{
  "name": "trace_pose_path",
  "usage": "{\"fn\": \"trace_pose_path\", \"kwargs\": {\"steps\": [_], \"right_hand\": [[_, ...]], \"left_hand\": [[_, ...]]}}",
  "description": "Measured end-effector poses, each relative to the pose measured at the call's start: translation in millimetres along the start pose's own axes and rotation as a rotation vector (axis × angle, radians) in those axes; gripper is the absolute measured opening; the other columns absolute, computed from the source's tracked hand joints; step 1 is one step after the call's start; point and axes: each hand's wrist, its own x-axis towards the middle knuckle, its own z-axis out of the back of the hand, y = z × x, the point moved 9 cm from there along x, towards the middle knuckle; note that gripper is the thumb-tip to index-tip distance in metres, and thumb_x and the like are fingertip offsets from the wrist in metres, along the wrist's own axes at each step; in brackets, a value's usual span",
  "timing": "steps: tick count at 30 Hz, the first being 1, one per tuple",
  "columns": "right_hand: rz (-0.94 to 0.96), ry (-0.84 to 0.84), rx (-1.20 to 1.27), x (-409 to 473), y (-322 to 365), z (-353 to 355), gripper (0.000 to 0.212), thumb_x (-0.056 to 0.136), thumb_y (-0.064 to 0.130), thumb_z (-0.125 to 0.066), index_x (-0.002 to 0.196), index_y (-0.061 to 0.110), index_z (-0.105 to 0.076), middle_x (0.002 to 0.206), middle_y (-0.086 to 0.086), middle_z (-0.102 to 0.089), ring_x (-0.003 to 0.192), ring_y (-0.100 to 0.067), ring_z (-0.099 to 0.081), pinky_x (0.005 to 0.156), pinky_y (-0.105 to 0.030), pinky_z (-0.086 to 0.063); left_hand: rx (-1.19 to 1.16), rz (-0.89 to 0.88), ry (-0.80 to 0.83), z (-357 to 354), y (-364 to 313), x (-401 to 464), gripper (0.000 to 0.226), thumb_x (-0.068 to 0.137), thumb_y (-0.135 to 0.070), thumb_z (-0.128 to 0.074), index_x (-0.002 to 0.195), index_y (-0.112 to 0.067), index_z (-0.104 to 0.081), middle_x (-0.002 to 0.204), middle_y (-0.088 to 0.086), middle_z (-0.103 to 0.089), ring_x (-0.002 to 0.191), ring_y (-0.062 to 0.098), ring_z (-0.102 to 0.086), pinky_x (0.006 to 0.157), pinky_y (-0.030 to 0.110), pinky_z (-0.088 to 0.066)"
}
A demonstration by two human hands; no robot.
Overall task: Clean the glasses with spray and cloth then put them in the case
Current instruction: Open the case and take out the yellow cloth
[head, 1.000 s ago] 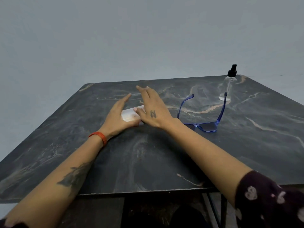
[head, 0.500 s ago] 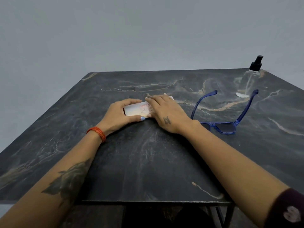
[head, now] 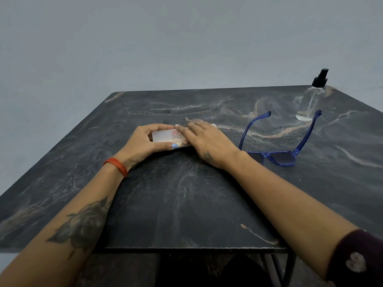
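Observation:
A white glasses case [head: 163, 137] with red lettering lies in the middle of the dark marbled table [head: 186, 204]. My left hand [head: 145, 142] grips its left end, thumb in front and fingers curled over the far side. My right hand [head: 204, 139] lies over the case's right half with its fingers stretched across the lid. Blue-framed glasses [head: 277, 156] with dark lenses sit to the right, temples unfolded and pointing away. A clear spray bottle [head: 310, 100] with a black nozzle stands at the far right corner. No cloth is visible.
A grey wall rises behind the table. Dark metal table legs [head: 288, 268] show below the front edge at the right.
Both hands have come down onto the case: the left now clasps its end, the right lies flat over it. The view has shifted left, so the glasses and bottle sit further right.

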Motion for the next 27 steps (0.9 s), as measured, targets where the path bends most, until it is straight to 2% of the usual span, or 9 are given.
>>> {"fn": "trace_pose_path", "kwargs": {"steps": [1,3,5,8,11,14,17,21,27], "right_hand": [[0.003,-0.026,0.013,2,0,2,0.043,0.094,0.009,-0.035,0.137,0.002,-0.041,0.121,-0.022,-0.056,0.114,-0.037,-0.05,0.099,-0.04,-0.035],[-0.032,-0.133,0.101,5,-3,14,0.029,0.085,0.002,-0.045,0.111,0.0,-0.058,0.092,-0.019,-0.065,0.083,-0.037,-0.061,0.076,-0.044,-0.048],[-0.07,-0.184,0.133,6,-6,19,0.017,0.082,-0.001,-0.051,0.098,0.001,-0.059,0.08,-0.016,-0.065,0.069,-0.035,-0.059,0.063,-0.042,-0.049],[-0.095,-0.187,0.151,5,-9,18,0.014,0.086,0.0,-0.053,0.099,0.003,-0.057,0.085,-0.015,-0.065,0.073,-0.034,-0.057,0.066,-0.039,-0.047],[-0.094,-0.175,0.16,4,-11,14,0.015,0.089,0.003,-0.05,0.103,0.004,-0.055,0.094,-0.015,-0.065,0.083,-0.034,-0.057,0.073,-0.035,-0.037],[-0.099,-0.233,0.158,2,-10,17,0.013,0.087,0.005,-0.053,0.099,0.005,-0.059,0.091,-0.013,-0.065,0.081,-0.031,-0.057,0.073,-0.034,-0.039],[-0.129,-0.403,0.086,-3,-8,31,0.016,0.078,0.013,-0.068,0.092,0.006,-0.062,0.09,-0.01,-0.063,0.082,-0.029,-0.055,0.07,-0.037,-0.044],[-0.145,-0.521,0.011,-12,-5,46,0.031,0.068,0.024,-0.078,0.086,0.008,-0.06,0.086,-0.01,-0.057,0.076,-0.027,-0.05,0.065,-0.033,-0.035],[-0.084,-0.461,0.073,-12,5,41,0.026,0.067,0.02,-0.082,0.078,0.01,-0.06,0.071,-0.005,-0.061,0.059,-0.024,-0.056,0.052,-0.03,-0.041]], "left_hand": [[0.011,-0.007,0.007,-1,-1,-1,0.058,0.053,-0.028,-0.085,0.107,-0.03,-0.062,0.107,-0.01,-0.063,0.098,0.007,-0.059,0.073,0.013,-0.049],[0.042,-0.035,0.026,-4,-3,-2,0.071,0.043,-0.039,-0.084,0.109,-0.033,-0.059,0.109,-0.01,-0.063,0.096,0.004,-0.06,0.077,0.014,-0.049],[0.06,-0.051,0.035,-6,-4,-2,0.079,0.041,-0.043,-0.083,0.115,-0.034,-0.055,0.114,-0.011,-0.061,0.1,0.003,-0.059,0.083,0.019,-0.048],[0.069,-0.061,0.046,-9,-4,-2,0.079,0.047,-0.048,-0.08,0.119,-0.038,-0.051,0.12,-0.016,-0.055,0.105,0.0,-0.055,0.086,0.016,-0.045],[0.094,-0.086,0.019,-14,-7,-2,0.052,0.07,-0.051,-0.072,0.116,-0.032,-0.055,0.114,-0.018,-0.057,0.103,-0.003,-0.055,0.082,0.014,-0.043],[0.07,-0.117,-0.065,-12,-11,-3,0.031,0.086,-0.046,-0.053,0.106,-0.024,-0.06,0.107,-0.012,-0.062,0.097,0.002,-0.061,0.081,0.017,-0.046],[0.061,-0.141,-0.13,-8,-14,-3,0.03,0.089,-0.036,-0.045,0.102,-0.015,-0.062,0.099,-0.006,-0.064,0.086,-0.003,-0.061,0.071,0.011,-0.048],[0.086,-0.156,-0.178,-5,-13,-3,0.034,0.089,-0.037,-0.046,0.101,-0.01,-0.064,0.094,0.001,-0.067,0.08,0.008,-0.063,0.068,0.018,-0.05],[0.153,-0.129,-0.312,7,-9,-2,0.026,0.092,-0.035,-0.047,0.089,-0.014,-0.063,0.073,-0.01,-0.06,0.063,0.001,-0.054,0.058,0.009,-0.04]]}}
